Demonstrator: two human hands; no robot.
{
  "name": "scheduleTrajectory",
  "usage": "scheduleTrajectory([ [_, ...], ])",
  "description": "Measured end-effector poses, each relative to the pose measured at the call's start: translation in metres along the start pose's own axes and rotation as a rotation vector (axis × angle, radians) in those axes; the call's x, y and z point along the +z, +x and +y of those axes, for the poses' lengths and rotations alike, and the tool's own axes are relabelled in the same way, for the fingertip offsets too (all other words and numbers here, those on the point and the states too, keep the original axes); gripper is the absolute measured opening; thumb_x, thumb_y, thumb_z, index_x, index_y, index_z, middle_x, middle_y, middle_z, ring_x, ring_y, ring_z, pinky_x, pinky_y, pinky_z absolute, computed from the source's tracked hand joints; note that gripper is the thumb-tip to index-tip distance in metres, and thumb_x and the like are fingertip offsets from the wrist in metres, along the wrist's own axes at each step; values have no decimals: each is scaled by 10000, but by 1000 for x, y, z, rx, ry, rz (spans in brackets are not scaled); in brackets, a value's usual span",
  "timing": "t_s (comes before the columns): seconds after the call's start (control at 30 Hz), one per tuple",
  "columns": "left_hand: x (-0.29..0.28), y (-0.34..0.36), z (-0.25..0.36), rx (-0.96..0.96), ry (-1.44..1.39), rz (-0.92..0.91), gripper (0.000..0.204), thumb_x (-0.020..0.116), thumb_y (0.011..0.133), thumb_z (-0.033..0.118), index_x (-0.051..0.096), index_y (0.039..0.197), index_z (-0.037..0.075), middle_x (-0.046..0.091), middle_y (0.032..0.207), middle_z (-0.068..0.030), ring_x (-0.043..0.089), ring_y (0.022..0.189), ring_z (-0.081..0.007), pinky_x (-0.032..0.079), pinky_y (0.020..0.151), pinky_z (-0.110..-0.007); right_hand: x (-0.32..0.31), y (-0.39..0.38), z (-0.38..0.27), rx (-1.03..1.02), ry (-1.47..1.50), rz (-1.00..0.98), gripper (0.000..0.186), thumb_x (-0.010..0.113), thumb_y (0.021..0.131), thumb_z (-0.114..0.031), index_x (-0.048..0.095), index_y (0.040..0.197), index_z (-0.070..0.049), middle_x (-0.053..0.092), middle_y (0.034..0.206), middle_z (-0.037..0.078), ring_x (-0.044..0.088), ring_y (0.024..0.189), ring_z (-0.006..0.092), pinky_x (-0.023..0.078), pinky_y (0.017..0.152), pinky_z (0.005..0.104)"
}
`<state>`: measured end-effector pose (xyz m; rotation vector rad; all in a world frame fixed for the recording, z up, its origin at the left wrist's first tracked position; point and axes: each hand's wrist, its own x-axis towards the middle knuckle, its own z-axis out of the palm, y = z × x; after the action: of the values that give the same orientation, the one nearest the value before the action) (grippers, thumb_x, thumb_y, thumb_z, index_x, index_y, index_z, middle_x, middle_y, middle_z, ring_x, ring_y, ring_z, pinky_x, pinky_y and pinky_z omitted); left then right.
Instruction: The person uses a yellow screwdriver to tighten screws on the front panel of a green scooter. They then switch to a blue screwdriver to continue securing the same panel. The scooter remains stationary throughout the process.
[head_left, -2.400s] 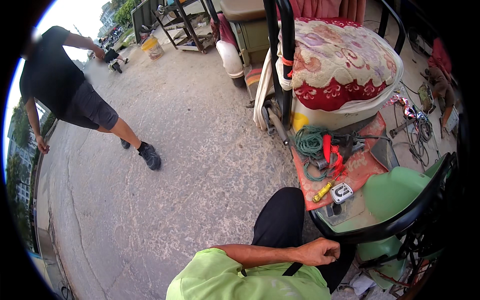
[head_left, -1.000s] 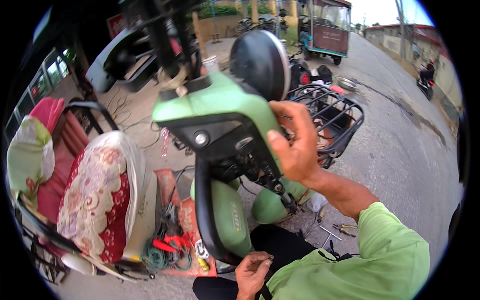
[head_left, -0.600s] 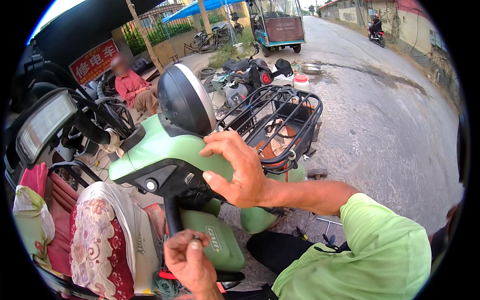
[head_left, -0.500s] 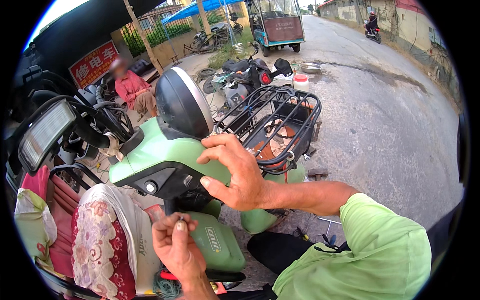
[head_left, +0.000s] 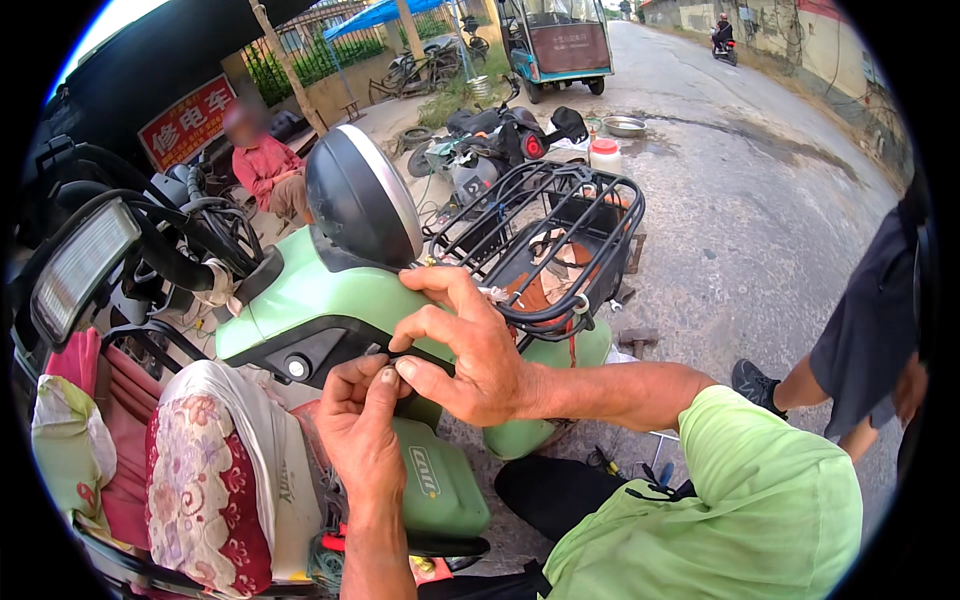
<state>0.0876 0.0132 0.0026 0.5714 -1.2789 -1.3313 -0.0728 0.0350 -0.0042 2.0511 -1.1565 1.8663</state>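
In front of me is a light green electric scooter or trike, with its green front panel (head_left: 300, 280) and a round black headlight (head_left: 362, 195). My left hand (head_left: 365, 415) is closed in a pinch at the dark trim below the panel. What lies between its fingertips is too small to make out. My right hand (head_left: 475, 350) rests against the panel's edge near the headlight, fingers curved and apart. Its thumb tip meets the left fingertips at the trim. A black keyed lock (head_left: 296, 367) with a silver face sits left of them.
A black wire basket (head_left: 560, 250) juts out beyond my right hand. A flowered cushion (head_left: 205, 480) covers the seat at left. A person in dark shorts (head_left: 860, 340) stands close at right. Another person (head_left: 268, 165) sits behind the headlight. A scooter (head_left: 500, 140) lies on the ground.
My left hand has moved up and slightly right, from over the green box to my right thumb at the trim. A person has come into view at right.
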Motion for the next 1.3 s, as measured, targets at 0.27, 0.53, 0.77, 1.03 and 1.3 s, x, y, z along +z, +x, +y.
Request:
scheduleTrajectory([
  [0.27, -3, 4, -3, -41, -139, -35, 108, 649, 928, -15, 611, 1029, -18, 684, 930, -77, 668, 815, -135, 567, 789, -272, 1, 0, -3, -27, -16, 15, 205, 715, 816, -216, 644, 921, -55, 465, 1300, 273, 504, 1195, 428, 423, 1016, 490],
  [0.53, -11, 5, -5, -38, -193, -110, 114, 645, 929, -17, 615, 1039, -19, 695, 958, -102, 694, 808, -157, 582, 793, -281, 4, -1, -1, -18, -26, 25, 163, 752, 799, -171, 693, 910, -67, 452, 1338, 232, 514, 1217, 393, 414, 1048, 466],
  [0.77, -10, 2, -3, -48, -131, -110, 115, 634, 936, 21, 614, 1048, 9, 670, 1005, -89, 653, 868, -155, 554, 805, -316, 5, -2, 1, -39, -16, 37, 169, 750, 818, -175, 683, 930, -67, 457, 1324, 249, 494, 1225, 407, 407, 1039, 470],
  [1.03, -25, -21, 11, 174, 88, 23, 221, 648, 933, 41, 609, 1137, -36, 681, 1044, -136, 666, 866, -179, 548, 797, -302, 13, -4, 3, -38, -12, 42, 136, 753, 830, -150, 699, 928, -75, 474, 1281, 243, 516, 1186, 406, 426, 1018, 449],
  [1.3, -160, -142, -43, 160, 285, 690, 217, 626, 926, 53, 598, 1124, -33, 658, 1024, -121, 634, 898, -175, 526, 788, -316, 15, -1, -1, -18, 47, -1, 106, 721, 884, -125, 698, 952, -47, 400, 1330, 221, 493, 1242, 352, 369, 1096, 452],
])
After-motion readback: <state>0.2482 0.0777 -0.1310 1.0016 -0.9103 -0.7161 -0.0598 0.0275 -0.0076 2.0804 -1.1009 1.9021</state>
